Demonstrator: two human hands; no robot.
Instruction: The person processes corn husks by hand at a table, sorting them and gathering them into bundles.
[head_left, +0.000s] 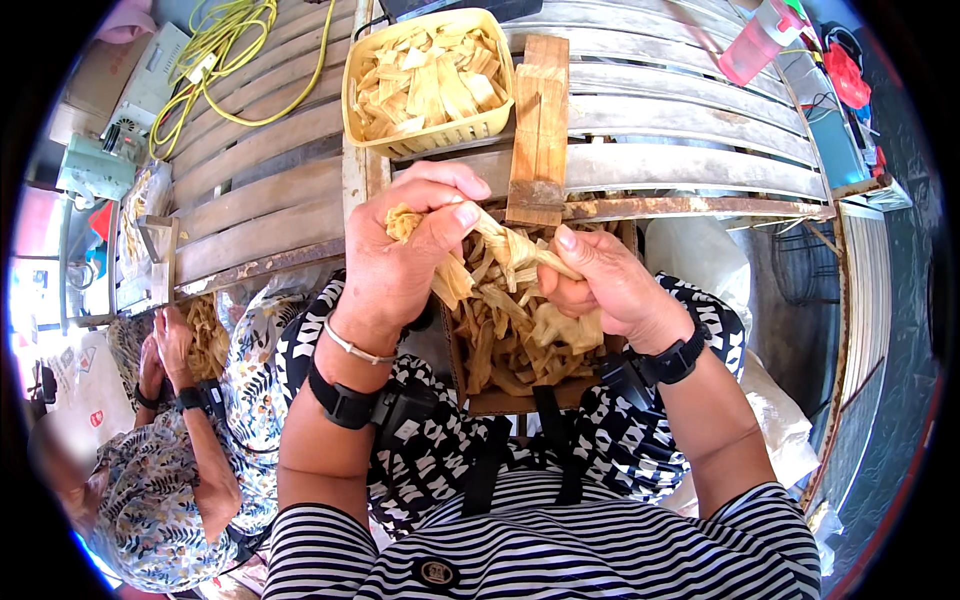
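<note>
A twisted, pale yellow dried strip [512,250] stretches between my two hands, above a cardboard box [500,404] on my lap. My left hand [400,240] is closed round its thicker end, with frilly folds sticking out by the thumb. The thin end is pinched between the thumb and fingers of my right hand [612,285]. Loose, browner dried strips [490,345] fill the box below. I cannot tell exactly which plant or food the strips are. On the slatted table ahead, a yellow plastic basket [430,142] holds a heap of flat, pale pieces [440,85].
A wooden block [538,140] lies beside the basket on the slatted table [690,170]. A yellow cable [260,115] is coiled at far left, and a pink bottle [755,45] stands at far right. At left, a co-worker's hands [172,345] are near more strips. White sacks [765,425] lie at right.
</note>
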